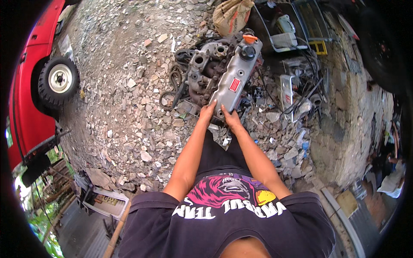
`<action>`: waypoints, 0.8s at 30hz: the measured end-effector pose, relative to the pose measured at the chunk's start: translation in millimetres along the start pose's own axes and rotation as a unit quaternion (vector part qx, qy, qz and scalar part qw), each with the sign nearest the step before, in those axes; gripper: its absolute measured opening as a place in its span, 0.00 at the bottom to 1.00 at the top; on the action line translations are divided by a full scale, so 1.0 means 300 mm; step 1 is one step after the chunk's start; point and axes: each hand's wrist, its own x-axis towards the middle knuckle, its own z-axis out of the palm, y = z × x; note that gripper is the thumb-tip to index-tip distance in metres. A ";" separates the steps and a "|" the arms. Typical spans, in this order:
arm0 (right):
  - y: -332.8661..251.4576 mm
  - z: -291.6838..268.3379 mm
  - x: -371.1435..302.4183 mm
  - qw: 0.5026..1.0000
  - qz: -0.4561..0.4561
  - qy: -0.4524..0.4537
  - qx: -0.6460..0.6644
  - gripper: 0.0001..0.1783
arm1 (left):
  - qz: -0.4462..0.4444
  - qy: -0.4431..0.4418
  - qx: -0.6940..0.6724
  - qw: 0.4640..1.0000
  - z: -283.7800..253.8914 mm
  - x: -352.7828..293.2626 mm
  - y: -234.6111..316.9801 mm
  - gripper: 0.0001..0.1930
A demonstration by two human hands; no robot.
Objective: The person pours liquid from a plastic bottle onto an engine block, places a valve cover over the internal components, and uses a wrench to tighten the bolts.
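A car engine (202, 81) stands on the rubble in front of me. Along its top runs a long silver valve cover (231, 84) with a red label, a black round cap (247, 52) and an orange piece (250, 39) at the far end. My left hand (208, 112) grips the near left corner of the valve cover, thumb on top. At the near right corner my right hand (232, 119) has hold of the same cover, its thumb also on the top face. The fingers of both hands are mostly hidden underneath. The cover still sits on the engine, its bolt holes visible.
A black belt or hose (175, 88) lies left of the engine. Beyond it slumps a tan sack (232, 16). Scrap parts and a white panel (287, 92) are at right, beside a low concrete ledge (331, 124). A red vehicle (32, 81) stands far left.
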 end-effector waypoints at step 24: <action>-0.082 -0.008 -0.082 1.000 0.013 0.022 -0.005 0.48 | 0.086 0.007 0.000 0.996 -0.012 -0.102 0.047 0.32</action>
